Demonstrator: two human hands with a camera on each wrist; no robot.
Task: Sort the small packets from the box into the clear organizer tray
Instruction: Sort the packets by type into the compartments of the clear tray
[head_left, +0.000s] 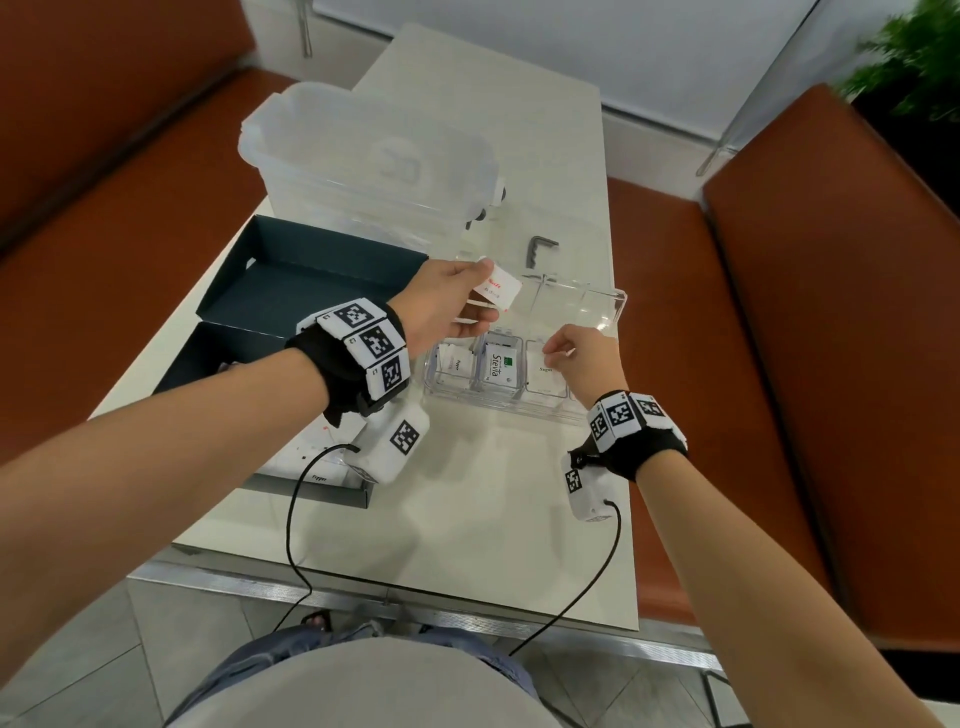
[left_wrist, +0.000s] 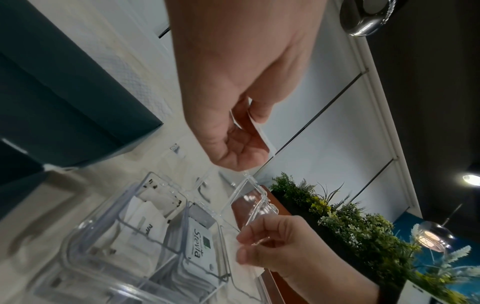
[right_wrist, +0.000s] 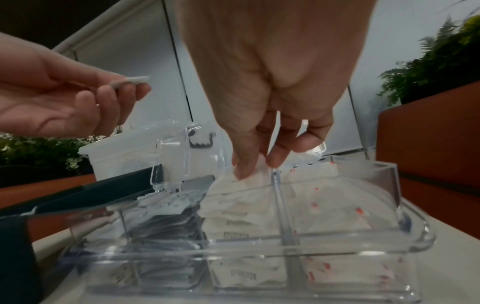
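Observation:
The clear organizer tray (head_left: 498, 402) lies mid-table with its lid (head_left: 587, 304) tipped back. Its compartments hold pepper packets (head_left: 457, 364), Stevia packets (head_left: 500, 364) and sugar packets (head_left: 545, 376); red-printed packets (right_wrist: 337, 197) fill the rightmost one. My left hand (head_left: 480, 291) hovers over the tray's back left, pinching white salt packets (head_left: 503, 287) with red print between thumb and fingers. My right hand (head_left: 553, 351) reaches down into the sugar compartment, and its fingertips (right_wrist: 241, 170) pinch the top edge of a sugar packet (right_wrist: 233, 185). The dark box (head_left: 228, 343) stands to the left.
The box's dark lid (head_left: 311, 280) lies open behind it. A large translucent plastic tub (head_left: 363, 156) stands at the back, and a small black angled tool (head_left: 543, 247) lies behind the tray. Orange benches flank the table. Cables hang from both wrist cameras.

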